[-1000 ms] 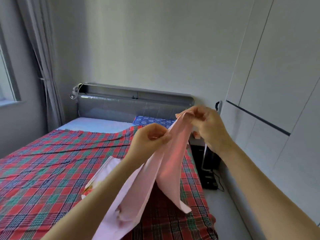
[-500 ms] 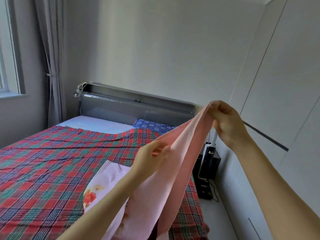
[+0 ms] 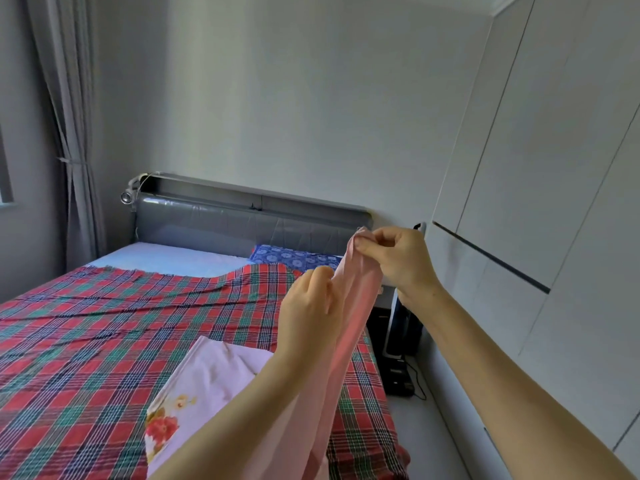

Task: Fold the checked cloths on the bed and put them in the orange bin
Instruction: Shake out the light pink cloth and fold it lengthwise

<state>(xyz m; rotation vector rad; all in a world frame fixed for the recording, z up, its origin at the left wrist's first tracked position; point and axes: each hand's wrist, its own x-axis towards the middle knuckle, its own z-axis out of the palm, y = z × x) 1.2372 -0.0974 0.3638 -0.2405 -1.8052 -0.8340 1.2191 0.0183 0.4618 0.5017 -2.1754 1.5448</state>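
Note:
A red and green checked cloth point(image 3: 97, 327) lies spread flat over the bed. I hold a plain pink cloth point(image 3: 343, 341) up in the air above the bed's right edge. My right hand point(image 3: 398, 261) pinches its top corner. My left hand point(image 3: 308, 313) grips the same cloth a little lower, its fingers curled round the hanging fabric. The rest of the pink cloth, with a flower print point(image 3: 162, 424), trails down onto the checked cloth. No orange bin is in view.
A grey headboard point(image 3: 242, 220) and a blue patterned pillow point(image 3: 294, 258) lie at the far end of the bed. White wardrobe doors point(image 3: 536, 202) line the right side. A dark appliance point(image 3: 398, 341) stands on the floor in the narrow gap. A curtain point(image 3: 65, 133) hangs at left.
My right hand has come down and closer to my left hand, so the pink cloth between them is gathered. The view has tilted slightly upward.

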